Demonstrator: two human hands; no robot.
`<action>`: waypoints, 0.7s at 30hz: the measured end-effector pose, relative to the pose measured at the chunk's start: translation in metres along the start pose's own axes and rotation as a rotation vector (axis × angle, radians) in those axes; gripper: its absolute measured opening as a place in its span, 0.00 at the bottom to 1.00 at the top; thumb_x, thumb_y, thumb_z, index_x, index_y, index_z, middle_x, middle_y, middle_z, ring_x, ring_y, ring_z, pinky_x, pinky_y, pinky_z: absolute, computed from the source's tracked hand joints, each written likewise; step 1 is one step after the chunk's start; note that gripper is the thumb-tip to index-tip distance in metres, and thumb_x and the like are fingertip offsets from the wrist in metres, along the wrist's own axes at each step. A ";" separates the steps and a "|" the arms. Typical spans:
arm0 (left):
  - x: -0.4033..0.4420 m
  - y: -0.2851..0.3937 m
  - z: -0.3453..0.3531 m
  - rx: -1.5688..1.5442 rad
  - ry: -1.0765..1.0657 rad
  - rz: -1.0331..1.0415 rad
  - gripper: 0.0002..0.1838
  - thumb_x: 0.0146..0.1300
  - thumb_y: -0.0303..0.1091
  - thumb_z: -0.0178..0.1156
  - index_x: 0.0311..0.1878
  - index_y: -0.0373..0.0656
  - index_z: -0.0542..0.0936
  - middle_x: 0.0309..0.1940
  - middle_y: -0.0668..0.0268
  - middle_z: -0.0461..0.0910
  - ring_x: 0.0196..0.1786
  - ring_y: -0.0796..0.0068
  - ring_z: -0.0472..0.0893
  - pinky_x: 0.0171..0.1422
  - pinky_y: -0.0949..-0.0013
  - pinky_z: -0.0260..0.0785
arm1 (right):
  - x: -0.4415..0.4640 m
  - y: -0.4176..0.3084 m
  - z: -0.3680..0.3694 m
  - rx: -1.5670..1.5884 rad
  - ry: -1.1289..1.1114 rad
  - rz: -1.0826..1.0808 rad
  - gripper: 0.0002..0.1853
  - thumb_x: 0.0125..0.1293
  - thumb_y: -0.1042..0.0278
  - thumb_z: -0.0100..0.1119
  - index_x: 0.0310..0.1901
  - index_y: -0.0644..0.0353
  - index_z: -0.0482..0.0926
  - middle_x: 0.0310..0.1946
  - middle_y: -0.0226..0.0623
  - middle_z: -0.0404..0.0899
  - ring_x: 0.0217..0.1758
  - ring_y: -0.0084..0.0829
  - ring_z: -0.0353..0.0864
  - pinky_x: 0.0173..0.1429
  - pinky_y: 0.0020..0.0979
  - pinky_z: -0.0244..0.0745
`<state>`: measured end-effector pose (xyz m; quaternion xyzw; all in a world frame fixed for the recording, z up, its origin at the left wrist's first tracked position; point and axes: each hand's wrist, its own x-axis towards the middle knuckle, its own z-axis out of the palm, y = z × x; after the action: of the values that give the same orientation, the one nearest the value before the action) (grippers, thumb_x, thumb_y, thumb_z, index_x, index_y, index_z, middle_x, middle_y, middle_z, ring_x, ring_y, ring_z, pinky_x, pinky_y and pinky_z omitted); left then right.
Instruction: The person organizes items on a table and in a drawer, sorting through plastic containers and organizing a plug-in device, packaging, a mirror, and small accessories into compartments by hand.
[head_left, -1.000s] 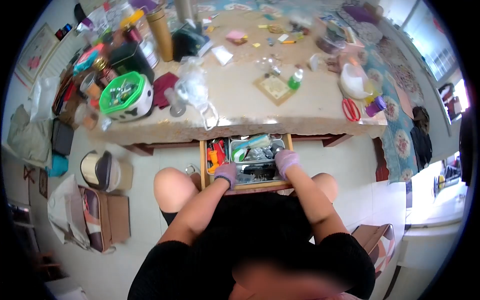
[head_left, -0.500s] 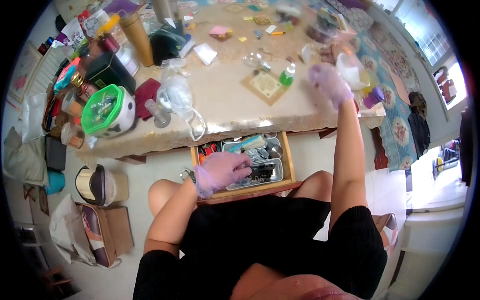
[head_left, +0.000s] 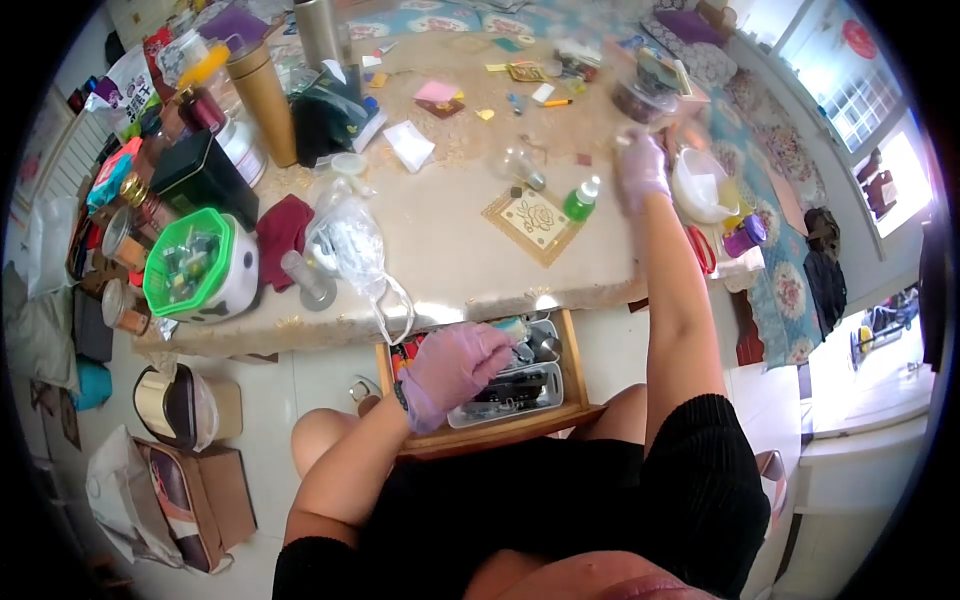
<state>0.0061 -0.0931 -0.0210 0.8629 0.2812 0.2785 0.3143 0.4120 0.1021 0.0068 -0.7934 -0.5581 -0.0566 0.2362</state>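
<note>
My left hand (head_left: 455, 370), in a thin purple glove, hovers over the left part of an open wooden drawer (head_left: 572, 365). Its fingers are bent together, and what they hold, if anything, is hidden. Below the fingertips a clear plastic tray (head_left: 548, 408) holds dark items (head_left: 508, 392). Behind it lie silvery items, partly covered by the hand. My right hand (head_left: 643, 170), gloved too, reaches over the right side of the table, beside a white bowl (head_left: 692, 200). Motion blurs its fingers. A pair of red-handled scissors (head_left: 700, 250) lies to the right of that forearm.
On the table (head_left: 420, 240) are a green pump bottle (head_left: 580, 200), a light bulb (head_left: 525, 170), a patterned square mat (head_left: 540, 222) and a clear plastic bag (head_left: 348, 240). A green-rimmed container (head_left: 215, 300) stands at the left edge. A bin (head_left: 190, 405) is on the floor.
My right hand has moved farther back across the table. My left hand has lifted from the drawer's tray. A small dark cube now shows on the mat, and the view has shifted.
</note>
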 end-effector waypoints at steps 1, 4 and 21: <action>0.001 0.000 -0.001 -0.033 0.043 0.002 0.09 0.68 0.36 0.61 0.46 0.45 0.83 0.36 0.58 0.84 0.38 0.56 0.84 0.44 0.61 0.77 | -0.016 -0.014 -0.025 0.282 0.049 0.031 0.22 0.64 0.78 0.59 0.61 0.58 0.75 0.53 0.45 0.81 0.54 0.37 0.82 0.57 0.36 0.77; -0.002 0.003 -0.005 -0.216 0.045 -0.115 0.12 0.71 0.40 0.59 0.50 0.45 0.82 0.38 0.59 0.85 0.41 0.61 0.85 0.46 0.63 0.77 | -0.045 -0.040 -0.065 0.887 0.126 0.083 0.20 0.64 0.81 0.58 0.58 0.57 0.77 0.49 0.35 0.81 0.47 0.21 0.77 0.53 0.27 0.74; -0.019 0.025 -0.016 -1.792 0.200 -0.521 0.33 0.73 0.62 0.48 0.76 0.59 0.61 0.70 0.50 0.67 0.59 0.52 0.80 0.37 0.73 0.78 | -0.024 -0.085 -0.094 0.829 -0.097 -0.439 0.19 0.65 0.66 0.58 0.57 0.58 0.79 0.46 0.35 0.82 0.49 0.34 0.81 0.54 0.35 0.75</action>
<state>-0.0095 -0.1160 0.0009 0.1812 0.1720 0.3851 0.8884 0.3419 0.0626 0.1077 -0.4970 -0.6987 0.1595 0.4892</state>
